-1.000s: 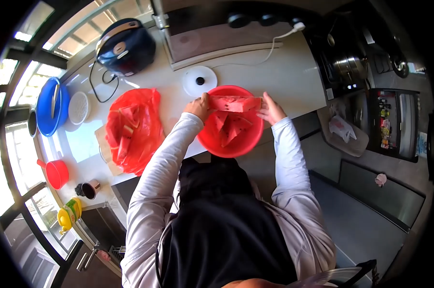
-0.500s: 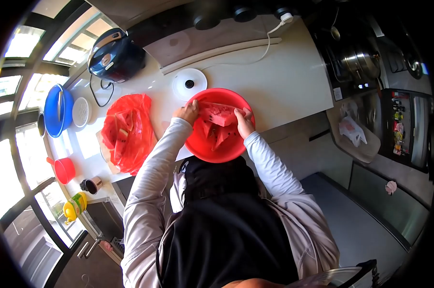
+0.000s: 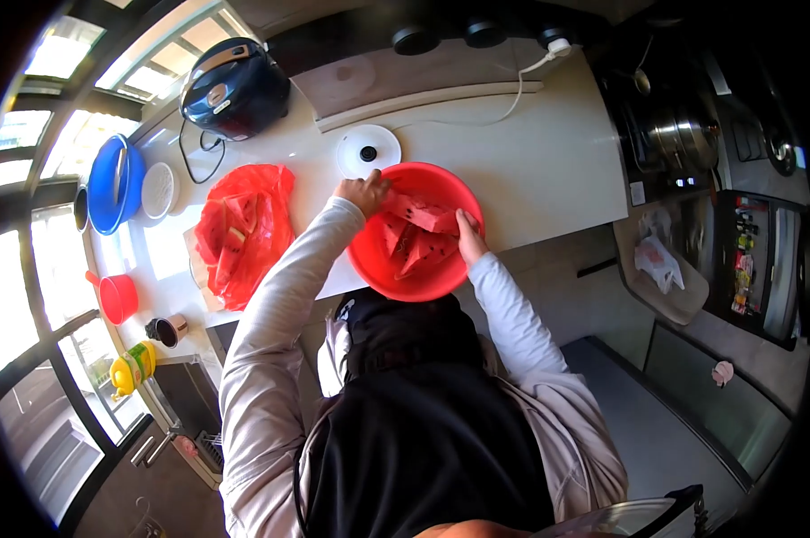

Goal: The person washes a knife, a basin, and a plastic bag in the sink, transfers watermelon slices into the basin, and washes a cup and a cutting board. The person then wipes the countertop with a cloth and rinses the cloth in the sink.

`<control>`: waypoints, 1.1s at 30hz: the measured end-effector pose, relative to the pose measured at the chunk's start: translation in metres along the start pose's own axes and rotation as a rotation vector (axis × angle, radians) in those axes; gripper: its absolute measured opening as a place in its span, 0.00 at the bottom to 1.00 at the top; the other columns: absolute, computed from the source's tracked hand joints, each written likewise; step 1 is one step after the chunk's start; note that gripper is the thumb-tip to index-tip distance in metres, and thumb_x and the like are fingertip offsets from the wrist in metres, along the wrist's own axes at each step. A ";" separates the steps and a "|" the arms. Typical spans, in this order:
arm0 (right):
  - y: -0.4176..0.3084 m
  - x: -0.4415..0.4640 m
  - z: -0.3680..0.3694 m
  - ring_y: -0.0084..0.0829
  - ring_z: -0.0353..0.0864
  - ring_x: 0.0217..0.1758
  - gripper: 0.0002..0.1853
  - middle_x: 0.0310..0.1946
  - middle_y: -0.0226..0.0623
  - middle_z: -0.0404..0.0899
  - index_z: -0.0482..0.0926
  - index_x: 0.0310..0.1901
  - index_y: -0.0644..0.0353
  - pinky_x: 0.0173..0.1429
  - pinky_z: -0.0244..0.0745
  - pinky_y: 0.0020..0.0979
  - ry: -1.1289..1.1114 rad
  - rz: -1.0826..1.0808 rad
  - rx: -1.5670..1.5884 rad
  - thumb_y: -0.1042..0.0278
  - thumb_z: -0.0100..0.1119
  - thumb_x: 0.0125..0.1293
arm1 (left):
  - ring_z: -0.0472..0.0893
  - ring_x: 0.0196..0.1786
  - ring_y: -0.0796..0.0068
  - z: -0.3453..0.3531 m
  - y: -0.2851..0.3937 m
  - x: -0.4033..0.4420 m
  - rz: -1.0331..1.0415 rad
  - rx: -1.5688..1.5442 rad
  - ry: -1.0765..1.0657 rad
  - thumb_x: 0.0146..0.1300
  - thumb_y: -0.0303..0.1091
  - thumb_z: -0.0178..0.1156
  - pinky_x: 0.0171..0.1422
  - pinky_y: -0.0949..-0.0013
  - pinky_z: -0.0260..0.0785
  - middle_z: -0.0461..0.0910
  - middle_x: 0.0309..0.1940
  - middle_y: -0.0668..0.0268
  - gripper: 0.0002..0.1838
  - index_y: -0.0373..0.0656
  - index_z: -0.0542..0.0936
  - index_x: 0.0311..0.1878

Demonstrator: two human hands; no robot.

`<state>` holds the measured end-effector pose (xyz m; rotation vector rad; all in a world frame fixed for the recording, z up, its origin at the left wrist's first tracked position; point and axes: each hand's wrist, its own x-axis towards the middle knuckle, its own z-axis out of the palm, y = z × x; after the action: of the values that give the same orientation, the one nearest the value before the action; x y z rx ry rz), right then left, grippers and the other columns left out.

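A red bowl (image 3: 415, 285) stands at the counter's front edge, holding several cut pieces of watermelon (image 3: 427, 251). Across its upper part lies a larger watermelon piece (image 3: 421, 213) with dark seeds. My left hand (image 3: 363, 191) is closed at the bowl's upper left rim, near that piece's left end; what its fingers grip is hidden. On the right, my right hand (image 3: 469, 238) has its thumb and fingers at the piece's other end, inside the bowl's right rim. Further left, a red plastic bag (image 3: 277, 202) holds more watermelon pieces (image 3: 228, 235).
A white lid (image 3: 369, 143) with a black knob lies behind the bowl. At the back left stands a dark rice cooker (image 3: 234, 90). Along the window are a blue basin (image 3: 109, 193), a white strainer (image 3: 160, 190), a red dipper (image 3: 119, 299), a cup (image 3: 169, 330) and a yellow bottle (image 3: 134, 368).
My left hand has turned and shifted up over the bowl's rim. My right hand has moved outward and down slightly, and the large watermelon piece sits lower in the bowl.
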<state>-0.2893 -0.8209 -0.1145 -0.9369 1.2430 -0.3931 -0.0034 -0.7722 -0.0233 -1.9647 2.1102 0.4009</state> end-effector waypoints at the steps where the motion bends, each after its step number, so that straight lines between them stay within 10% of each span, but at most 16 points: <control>1: -0.010 -0.012 -0.002 0.44 0.58 0.75 0.45 0.71 0.52 0.60 0.53 0.73 0.67 0.75 0.53 0.35 -0.057 -0.038 -0.144 0.33 0.44 0.71 | 0.86 0.41 0.56 0.006 0.002 -0.006 -0.020 -0.018 0.055 0.63 0.48 0.62 0.42 0.56 0.80 0.74 0.54 0.58 0.30 0.53 0.68 0.66; 2: 0.004 -0.007 -0.014 0.43 0.55 0.76 0.45 0.72 0.52 0.58 0.52 0.74 0.67 0.76 0.51 0.34 -0.064 -0.039 -0.199 0.35 0.45 0.71 | 0.85 0.41 0.57 0.012 0.002 -0.017 -0.038 -0.061 0.168 0.65 0.49 0.59 0.42 0.55 0.80 0.75 0.52 0.59 0.30 0.54 0.65 0.68; 4: -0.029 -0.042 -0.017 0.09 0.53 0.23 0.29 0.25 0.15 0.58 0.64 0.71 0.48 0.24 0.47 0.16 0.005 0.119 0.155 0.54 0.57 0.72 | 0.84 0.42 0.56 -0.011 0.010 -0.048 -0.200 -0.244 0.243 0.64 0.48 0.60 0.41 0.56 0.79 0.76 0.50 0.60 0.29 0.56 0.66 0.67; 6: -0.072 -0.079 -0.013 0.19 0.72 0.50 0.33 0.55 0.31 0.72 0.58 0.74 0.51 0.51 0.68 0.22 -0.073 -0.084 -0.042 0.55 0.57 0.72 | 0.83 0.42 0.55 -0.026 0.003 -0.095 -0.287 -0.431 0.319 0.64 0.49 0.61 0.41 0.57 0.78 0.78 0.46 0.61 0.27 0.56 0.70 0.65; 7: -0.110 -0.105 0.003 0.36 0.54 0.77 0.31 0.72 0.45 0.58 0.55 0.73 0.65 0.77 0.50 0.37 -0.155 -0.217 -0.106 0.62 0.53 0.74 | 0.82 0.41 0.55 -0.034 0.000 -0.121 -0.395 -0.618 0.338 0.64 0.46 0.62 0.42 0.58 0.77 0.79 0.41 0.62 0.22 0.56 0.75 0.60; 12: -0.168 -0.124 0.061 0.26 0.77 0.52 0.25 0.62 0.43 0.70 0.61 0.69 0.61 0.53 0.72 0.27 -0.201 -0.425 -0.255 0.66 0.51 0.73 | 0.79 0.38 0.61 0.058 -0.069 -0.262 -0.809 -0.501 0.966 0.61 0.32 0.67 0.45 0.62 0.74 0.78 0.40 0.57 0.17 0.41 0.77 0.52; 14: -0.178 -0.131 0.111 0.24 0.78 0.48 0.22 0.55 0.39 0.75 0.65 0.66 0.62 0.52 0.73 0.25 -0.308 -0.465 -0.267 0.67 0.51 0.73 | 0.78 0.47 0.55 0.092 -0.094 -0.317 -1.232 -0.650 0.759 0.55 0.38 0.72 0.52 0.59 0.73 0.76 0.45 0.55 0.28 0.41 0.73 0.56; 20: -0.111 -0.076 0.308 0.26 0.79 0.48 0.23 0.47 0.35 0.79 0.69 0.62 0.59 0.52 0.77 0.29 -0.551 -0.478 -0.491 0.67 0.59 0.68 | 0.74 0.57 0.48 0.146 -0.145 -0.357 -1.072 -0.622 0.533 0.49 0.39 0.75 0.64 0.57 0.69 0.73 0.56 0.52 0.39 0.46 0.69 0.64; 22: -0.060 -0.030 0.363 0.32 0.81 0.50 0.29 0.47 0.38 0.81 0.68 0.64 0.58 0.56 0.76 0.33 -0.490 -0.194 -0.521 0.60 0.64 0.63 | 0.73 0.59 0.50 0.170 -0.157 -0.355 -1.041 -0.708 0.442 0.48 0.40 0.75 0.63 0.57 0.69 0.74 0.56 0.55 0.40 0.47 0.68 0.65; 33: -0.037 -0.011 0.485 0.48 0.68 0.70 0.59 0.68 0.54 0.65 0.52 0.72 0.63 0.72 0.65 0.38 -0.061 -0.145 -0.917 0.47 0.78 0.44 | 0.75 0.58 0.58 0.134 -0.178 -0.339 -0.968 -0.584 0.195 0.48 0.64 0.68 0.63 0.55 0.62 0.80 0.50 0.56 0.41 0.40 0.76 0.56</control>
<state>0.1624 -0.6469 -0.0659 -1.8052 1.3067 0.1306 0.1968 -0.4196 -0.0376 -3.1315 0.9045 0.6661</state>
